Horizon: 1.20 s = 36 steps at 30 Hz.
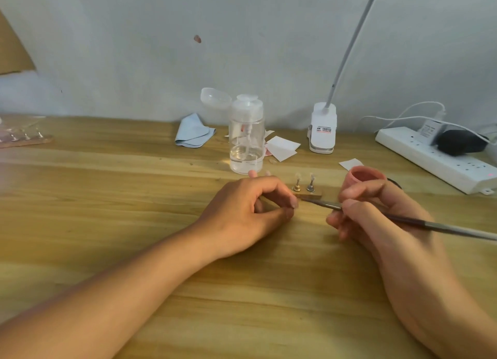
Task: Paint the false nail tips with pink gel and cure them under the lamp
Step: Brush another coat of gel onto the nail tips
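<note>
A small brass-coloured holder strip [312,195] lies mid-table with two clear false nail tips [304,178] upright on stands. Two pink tips [252,173] peek out behind my left hand [252,210], whose curled fingers pinch the strip's left part. My right hand [373,213] grips a thin grey-handled brush [430,224] like a pen. The brush tip lies against the strip, just by my left fingertips. An open pink gel jar [365,177] stands right behind my right hand's fingers. The white clip lamp [322,128] stands at the back, its neck rising out of view.
A clear pump bottle [246,140] stands behind my left hand, with a blue cloth [193,131] and white paper wipes [282,147] near it. A white power strip [430,157] with plugs lies at the right. Another strip of nail tips [24,139] sits far left.
</note>
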{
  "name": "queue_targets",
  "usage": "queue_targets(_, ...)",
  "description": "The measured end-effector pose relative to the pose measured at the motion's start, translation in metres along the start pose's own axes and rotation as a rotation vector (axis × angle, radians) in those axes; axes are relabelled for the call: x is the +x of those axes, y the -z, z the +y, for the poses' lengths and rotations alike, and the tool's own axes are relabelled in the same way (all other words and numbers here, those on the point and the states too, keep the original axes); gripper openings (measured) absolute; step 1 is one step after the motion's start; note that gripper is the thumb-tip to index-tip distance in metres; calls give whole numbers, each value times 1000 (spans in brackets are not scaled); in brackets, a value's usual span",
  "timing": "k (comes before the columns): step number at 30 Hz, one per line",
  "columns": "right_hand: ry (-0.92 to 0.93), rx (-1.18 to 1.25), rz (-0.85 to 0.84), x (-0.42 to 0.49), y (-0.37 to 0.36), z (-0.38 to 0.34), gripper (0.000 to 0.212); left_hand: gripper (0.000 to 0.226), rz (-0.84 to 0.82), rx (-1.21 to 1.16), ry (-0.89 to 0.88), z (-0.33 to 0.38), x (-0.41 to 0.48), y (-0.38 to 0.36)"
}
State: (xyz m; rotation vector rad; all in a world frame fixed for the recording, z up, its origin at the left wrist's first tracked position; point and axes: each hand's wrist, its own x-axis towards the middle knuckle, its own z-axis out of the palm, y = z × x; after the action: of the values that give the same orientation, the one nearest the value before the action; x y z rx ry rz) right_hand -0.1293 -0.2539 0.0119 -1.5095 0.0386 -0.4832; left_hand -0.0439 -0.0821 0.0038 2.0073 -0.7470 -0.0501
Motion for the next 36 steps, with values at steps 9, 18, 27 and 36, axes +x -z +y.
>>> queue_targets(9, -29, -16, 13, 0, -2, 0, 12, 21, -1, 12, 1, 2, 0, 0)
queue_targets(18, -24, -35, -20, -1, -4, -2, 15, 21, 10, -8, 12, 3, 0, -2)
queue_targets(27, -41, -26, -20, -2, -4, -4, 15, 20, 5, 1, 3, 0, 0, 0)
queue_targets(36, -35, -32, -25, -3, -5, -5, 16, 21, -3, -15, -10, -2, 2, 0)
